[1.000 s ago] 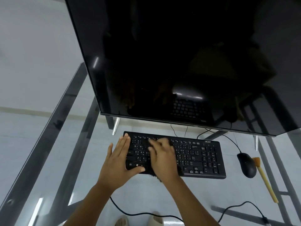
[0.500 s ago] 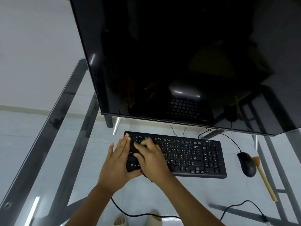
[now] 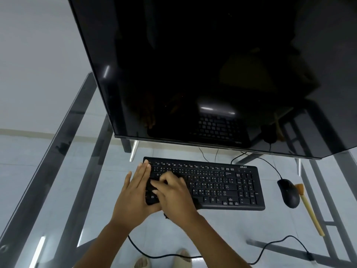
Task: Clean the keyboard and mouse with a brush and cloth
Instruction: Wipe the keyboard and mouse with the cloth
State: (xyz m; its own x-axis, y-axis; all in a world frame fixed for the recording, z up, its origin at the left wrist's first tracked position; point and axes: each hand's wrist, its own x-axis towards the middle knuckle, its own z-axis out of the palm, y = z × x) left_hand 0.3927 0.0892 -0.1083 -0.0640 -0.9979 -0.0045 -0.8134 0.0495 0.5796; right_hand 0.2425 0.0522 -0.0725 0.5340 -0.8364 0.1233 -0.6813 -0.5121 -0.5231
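Mouse (image 3: 288,193) right of keyboard (image 3: 222,187) (beside brush (image 3: 309,207)).

The keyboard (image 3: 222,182) looked matt black plastic, the table (image 3: 58,171) clear glass, the brush handle (image 3: 313,217) pale wood (monitor (image 3: 212,64) glossy).

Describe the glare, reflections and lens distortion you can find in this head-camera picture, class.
Head view: the dark monitor acts as a mirror, reflecting the keyboard and two pale light streaks; the glass table shows bright glints at its lower left and lets the floor show through; the wide-angle lens bends and splays the monitor's edges; the black cloth under the right hand is lost against the black keys.
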